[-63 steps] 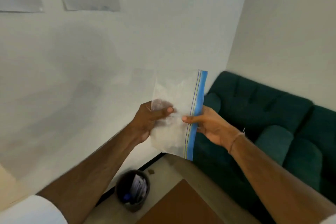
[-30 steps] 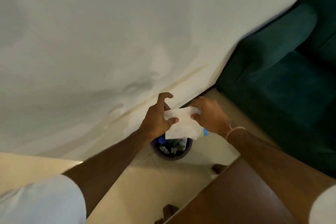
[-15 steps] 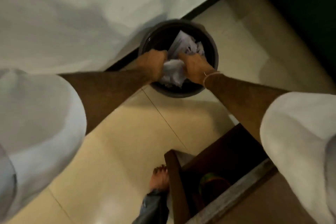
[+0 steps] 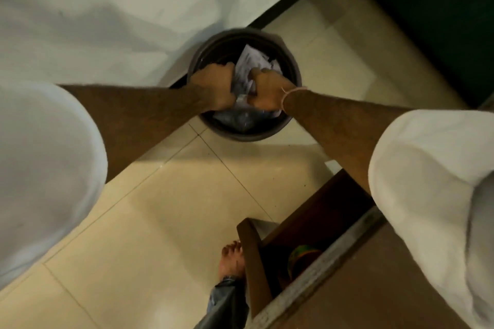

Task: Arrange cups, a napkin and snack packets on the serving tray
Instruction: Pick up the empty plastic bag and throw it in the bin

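Plainly, the floor [image 4: 165, 222] of pale tiles takes most of the view, with a white wall [image 4: 107, 8] beyond it and a dark wooden piece of furniture [image 4: 361, 302] at the lower right corner. Against the foot of the wall stands a round dark waste bin [image 4: 292, 67], partly filled with paper.

Both hands reach down into the bin. The left hand [image 4: 216, 89] and the right hand [image 4: 267, 91] are each curled closed on a crumpled clear plastic bag [image 4: 242, 100] held between them, just above the rubbish.

This looks like a side step, discarding packaging, not arranging. No tray, cups, napkin or snack packets are in view, so their place cannot be told.

The next move probably calls for loosening each grip so the bag drops, then turning toward the tray.
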Demonstrator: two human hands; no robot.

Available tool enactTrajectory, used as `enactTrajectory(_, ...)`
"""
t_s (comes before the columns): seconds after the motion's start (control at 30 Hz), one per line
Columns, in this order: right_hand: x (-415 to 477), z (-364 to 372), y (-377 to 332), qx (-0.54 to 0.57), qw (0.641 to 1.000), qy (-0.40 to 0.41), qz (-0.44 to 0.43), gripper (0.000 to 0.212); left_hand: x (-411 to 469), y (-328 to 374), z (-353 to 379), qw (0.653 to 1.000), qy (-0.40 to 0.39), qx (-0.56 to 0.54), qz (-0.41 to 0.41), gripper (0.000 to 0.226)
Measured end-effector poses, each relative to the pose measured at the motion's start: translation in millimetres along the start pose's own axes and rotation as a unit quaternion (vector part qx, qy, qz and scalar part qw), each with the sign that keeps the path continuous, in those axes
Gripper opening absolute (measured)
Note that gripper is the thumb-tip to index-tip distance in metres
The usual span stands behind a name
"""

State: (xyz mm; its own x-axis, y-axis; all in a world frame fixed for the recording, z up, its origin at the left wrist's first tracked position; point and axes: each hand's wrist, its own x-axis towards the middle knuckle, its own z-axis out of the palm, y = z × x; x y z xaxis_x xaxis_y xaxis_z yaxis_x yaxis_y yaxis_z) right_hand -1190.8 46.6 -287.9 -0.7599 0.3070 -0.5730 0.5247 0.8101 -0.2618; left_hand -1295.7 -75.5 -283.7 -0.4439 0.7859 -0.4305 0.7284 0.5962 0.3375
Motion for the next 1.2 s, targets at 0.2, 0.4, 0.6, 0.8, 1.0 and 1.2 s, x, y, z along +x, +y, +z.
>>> enactTrajectory(0.2, -69, -112, -18, 0.049, 0.994, 0.099, 0.007, 0.056, -43, 57, -104, 0.996, 0.082, -0.043, 0.001, 0.057)
enactTrajectory(0.4, -180, -253, -38, 0.086, 0.978, 0.188, 0.016, 0.06, -101, 145, -229, 0.981, 0.157, -0.114, -0.004, 0.063)
enactTrajectory(0.6, -310, -384, -52, 0.096, 0.951, 0.291, 0.035, 0.062, -172, 231, -365, 0.964, 0.235, -0.114, 0.056, 0.063)
enactTrajectory(0.8, -466, -506, -60, 0.091, 0.922, 0.374, 0.037, 0.062, -264, 334, -498, 0.938, 0.304, -0.095, 0.135, 0.065)
enactTrajectory(1.0, -645, -566, -60, 0.083, 0.89, 0.446, 0.037, 0.063, -373, 440, -559, 0.913, 0.342, -0.116, 0.191, 0.067)
enactTrajectory(1.2, -817, -574, -22, 0.053, 0.864, 0.499, 0.035, 0.061, -467, 555, -582, 0.897, 0.362, -0.083, 0.238, 0.072)
